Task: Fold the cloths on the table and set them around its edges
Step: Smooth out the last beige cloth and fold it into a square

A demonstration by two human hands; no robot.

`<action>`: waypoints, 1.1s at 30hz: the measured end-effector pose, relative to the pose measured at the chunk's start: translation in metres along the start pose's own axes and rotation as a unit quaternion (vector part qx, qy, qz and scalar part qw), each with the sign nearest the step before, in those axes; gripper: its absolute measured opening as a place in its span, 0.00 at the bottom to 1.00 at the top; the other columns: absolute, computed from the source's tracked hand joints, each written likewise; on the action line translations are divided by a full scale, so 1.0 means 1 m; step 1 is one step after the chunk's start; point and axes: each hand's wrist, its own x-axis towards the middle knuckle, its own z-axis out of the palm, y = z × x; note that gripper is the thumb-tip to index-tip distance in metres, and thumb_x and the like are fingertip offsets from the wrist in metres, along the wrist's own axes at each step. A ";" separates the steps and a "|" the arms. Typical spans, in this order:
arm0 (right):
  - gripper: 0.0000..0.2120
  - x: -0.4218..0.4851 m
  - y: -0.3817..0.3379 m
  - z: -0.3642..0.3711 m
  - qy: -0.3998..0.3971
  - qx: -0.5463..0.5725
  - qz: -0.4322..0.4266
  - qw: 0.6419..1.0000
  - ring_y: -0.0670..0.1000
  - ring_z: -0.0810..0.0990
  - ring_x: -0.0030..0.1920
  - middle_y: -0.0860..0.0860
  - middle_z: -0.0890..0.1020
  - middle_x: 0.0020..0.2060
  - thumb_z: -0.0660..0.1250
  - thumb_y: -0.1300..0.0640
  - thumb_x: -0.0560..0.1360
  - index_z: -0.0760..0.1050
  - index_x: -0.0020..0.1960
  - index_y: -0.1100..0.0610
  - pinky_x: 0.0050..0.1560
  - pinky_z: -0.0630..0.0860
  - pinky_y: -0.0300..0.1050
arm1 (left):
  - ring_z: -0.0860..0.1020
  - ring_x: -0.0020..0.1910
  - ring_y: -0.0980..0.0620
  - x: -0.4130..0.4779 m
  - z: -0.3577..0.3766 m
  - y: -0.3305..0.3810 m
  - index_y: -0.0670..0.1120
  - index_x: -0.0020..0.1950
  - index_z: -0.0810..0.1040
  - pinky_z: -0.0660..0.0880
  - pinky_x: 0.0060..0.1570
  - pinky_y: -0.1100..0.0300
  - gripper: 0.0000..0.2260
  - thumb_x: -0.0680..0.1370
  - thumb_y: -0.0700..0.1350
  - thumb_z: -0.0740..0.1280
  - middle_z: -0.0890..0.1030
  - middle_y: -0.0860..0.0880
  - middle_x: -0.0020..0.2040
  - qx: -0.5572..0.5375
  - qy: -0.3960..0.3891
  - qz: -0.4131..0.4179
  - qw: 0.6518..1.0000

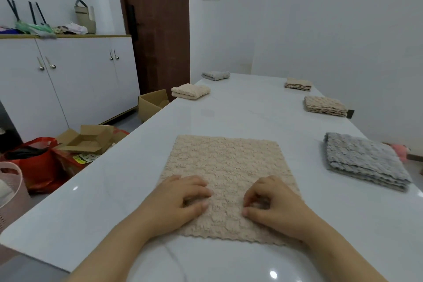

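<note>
The beige cloth lies spread flat at the near end of the table. My left hand and right hand rest on its near half, fingers curled, each pinching the pile against the thumb. Right of the beige cloth sits a folded grey cloth. Well beyond the beige cloth lie a folded cream cloth to the left and a folded tan cloth to the right.

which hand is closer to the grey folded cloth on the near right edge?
Right. The right hand is on the flat beige cloth, left of the grey folded cloth, bare table between; the left hand lies farther left.
</note>
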 end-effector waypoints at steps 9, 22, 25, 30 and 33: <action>0.26 -0.003 -0.005 0.003 -0.077 -0.095 -0.035 0.992 0.39 0.61 0.55 0.34 0.65 0.50 0.61 0.27 0.50 0.66 0.44 0.36 0.58 0.57 0.36 | 0.46 0.69 0.72 -0.009 0.002 0.006 0.61 0.69 0.64 0.40 0.71 0.65 0.43 0.57 0.76 0.53 0.56 0.66 0.73 0.082 -0.046 -0.009 0.996; 0.18 0.000 0.009 -0.011 0.087 -0.160 -0.004 0.983 0.47 0.72 0.48 0.39 0.73 0.39 0.56 0.51 0.63 0.74 0.50 0.48 0.50 0.58 0.38 | 0.77 0.50 0.56 -0.003 -0.014 0.001 0.58 0.56 0.74 0.70 0.45 0.62 0.17 0.69 0.49 0.57 0.80 0.58 0.49 0.122 0.152 -0.062 0.979; 0.11 -0.001 0.012 -0.017 0.147 -0.149 0.052 0.976 0.48 0.72 0.44 0.41 0.72 0.36 0.62 0.54 0.65 0.73 0.47 0.49 0.46 0.60 0.41 | 0.77 0.49 0.57 0.005 -0.030 -0.005 0.60 0.50 0.77 0.72 0.47 0.61 0.13 0.72 0.43 0.63 0.81 0.60 0.47 0.061 0.169 -0.129 0.975; 0.14 -0.001 0.024 -0.018 0.213 0.055 0.148 0.964 0.49 0.76 0.44 0.47 0.81 0.43 0.67 0.63 0.67 0.75 0.47 0.46 0.41 0.69 0.38 | 0.78 0.44 0.56 0.018 -0.037 -0.019 0.56 0.43 0.79 0.76 0.47 0.60 0.15 0.71 0.33 0.67 0.82 0.55 0.45 -0.254 0.261 -0.189 0.912; 0.14 0.000 0.029 -0.016 0.239 0.136 0.166 0.947 0.46 0.77 0.42 0.49 0.82 0.42 0.69 0.62 0.69 0.76 0.49 0.47 0.38 0.69 0.30 | 0.78 0.45 0.50 0.019 -0.026 -0.024 0.52 0.44 0.80 0.75 0.52 0.52 0.11 0.73 0.35 0.68 0.82 0.50 0.46 -0.392 0.308 -0.245 0.832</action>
